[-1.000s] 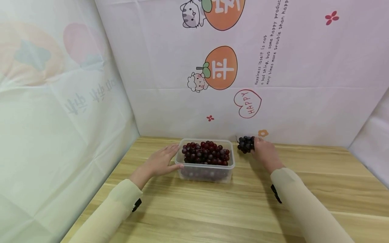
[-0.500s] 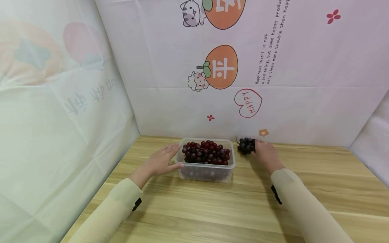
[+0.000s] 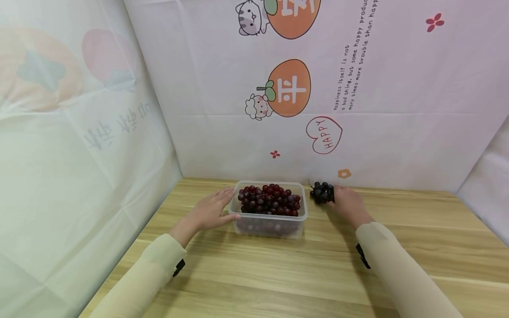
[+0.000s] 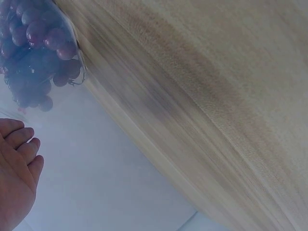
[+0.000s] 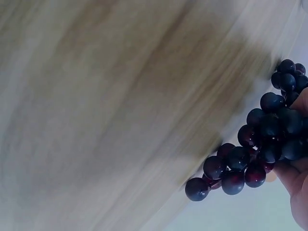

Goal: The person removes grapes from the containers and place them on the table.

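Observation:
Red grapes (image 3: 270, 201) fill a clear plastic container (image 3: 270, 227) near the back of the wooden table. My left hand (image 3: 212, 211) rests against the container's left side, its fingers extended and the thumb at the front rim. In the left wrist view, part of that hand (image 4: 17, 168) appears below the grapes (image 4: 36, 43). To the right of the container, my right hand (image 3: 347, 203) grips a bunch of dark grapes (image 3: 321, 192). Up close in the right wrist view, fingers hold the bunch (image 5: 269, 130) from one side; most of this hand is out of frame.
A white printed cloth (image 3: 222, 141) rises right behind the container. Another white cloth (image 3: 119, 176) hangs along the left edge of the table (image 3: 262, 278). Wood surface stretches in front of the container and to the right of my right arm.
The dark bunch has sunk slightly with my right hand and turned a little. My left hand and the container stay in place.

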The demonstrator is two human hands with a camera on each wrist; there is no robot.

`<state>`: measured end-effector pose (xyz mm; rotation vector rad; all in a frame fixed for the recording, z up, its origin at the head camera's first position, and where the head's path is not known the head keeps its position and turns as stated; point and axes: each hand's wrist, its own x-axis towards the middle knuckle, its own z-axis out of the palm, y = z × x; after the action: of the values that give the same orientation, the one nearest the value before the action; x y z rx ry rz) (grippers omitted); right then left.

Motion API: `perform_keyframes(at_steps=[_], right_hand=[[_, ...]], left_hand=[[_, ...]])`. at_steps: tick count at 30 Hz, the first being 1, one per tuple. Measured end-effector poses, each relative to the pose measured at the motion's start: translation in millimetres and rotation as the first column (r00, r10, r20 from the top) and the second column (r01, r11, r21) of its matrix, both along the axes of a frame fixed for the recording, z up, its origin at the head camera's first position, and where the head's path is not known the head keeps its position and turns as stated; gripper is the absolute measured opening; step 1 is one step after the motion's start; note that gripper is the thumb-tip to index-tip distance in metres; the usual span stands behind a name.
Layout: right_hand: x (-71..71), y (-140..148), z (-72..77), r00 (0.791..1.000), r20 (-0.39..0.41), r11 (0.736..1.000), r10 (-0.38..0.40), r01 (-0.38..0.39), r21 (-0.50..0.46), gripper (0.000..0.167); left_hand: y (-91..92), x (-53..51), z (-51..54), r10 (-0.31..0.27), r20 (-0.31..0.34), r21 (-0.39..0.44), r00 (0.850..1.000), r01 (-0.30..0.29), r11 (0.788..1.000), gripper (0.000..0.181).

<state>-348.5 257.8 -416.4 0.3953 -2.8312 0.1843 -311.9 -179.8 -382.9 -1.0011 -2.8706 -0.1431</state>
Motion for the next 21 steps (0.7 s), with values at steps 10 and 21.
perform_keyframes(at_steps=[10, 21], right_hand=[[-1.1, 0.7, 0.4, 0.998, 0.069, 1.000, 0.013, -0.014, 0.016, 0.044], [-3.1, 1.6, 0.7, 0.993, 0.113, 0.997, 0.025, -0.033, 0.070, 0.058]], left_hand=[[0.1, 0.3, 0.3, 0.009, 0.007, -0.002, 1.000, -0.009, 1.000, 0.089], [0.4, -0.4, 0.0, 0.010, 0.009, -0.002, 1.000, -0.010, 1.000, 0.089]])
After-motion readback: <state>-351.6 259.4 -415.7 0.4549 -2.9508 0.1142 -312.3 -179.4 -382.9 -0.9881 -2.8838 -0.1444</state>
